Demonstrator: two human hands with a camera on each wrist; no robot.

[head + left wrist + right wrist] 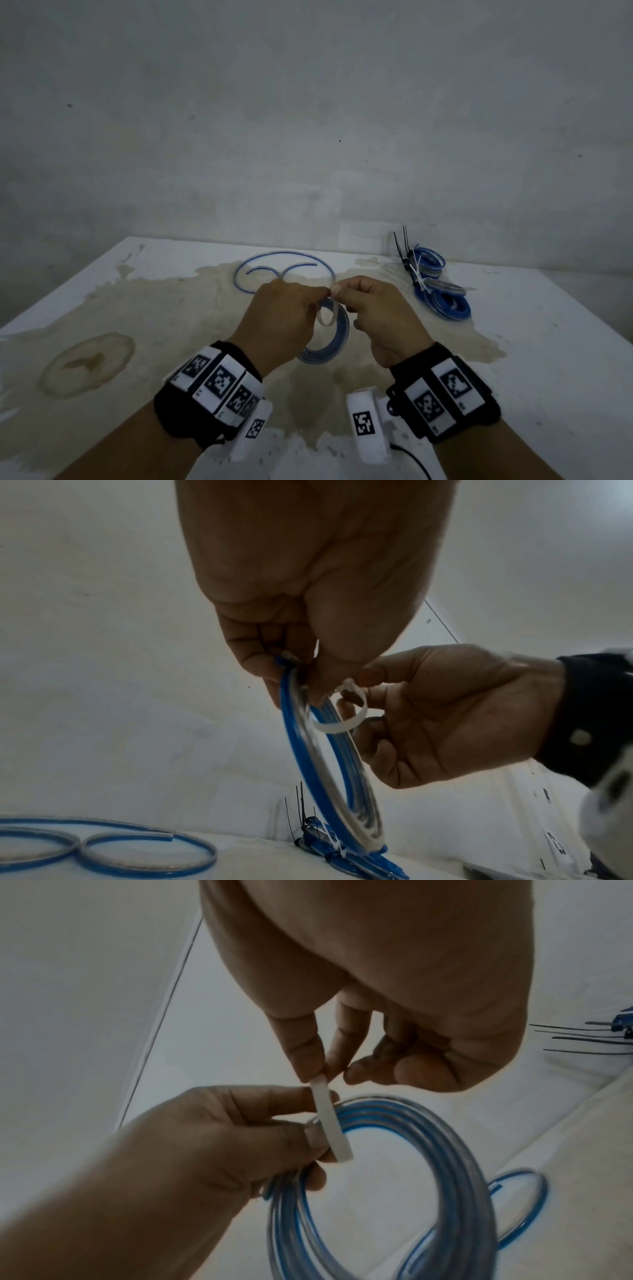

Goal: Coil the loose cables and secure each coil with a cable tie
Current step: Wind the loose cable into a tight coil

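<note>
Right hand (pixel 380 315) fingertips pinched one end of a white cable tie (pixel 342 725) looped round the blue coil (pixel 329 346); left hand (pixel 284 318) gripped coil and tie, mid-frame above the stained table (pixel 548 359).

In front of me the white tabletop (pixel 513 394) is marked by a wide brownish stain (pixel 191 308) spreading across its middle. Left of that stain sits a separate ring-shaped stain (pixel 85 365) with a darker blotch at its centre. Behind the tabletop's far edge stands a bare grey wall (pixel 308 120), mottled, with a few small dark specks. On my wrists I wear black bands (pixel 205 387) carrying white blocks printed with black square codes.
</note>
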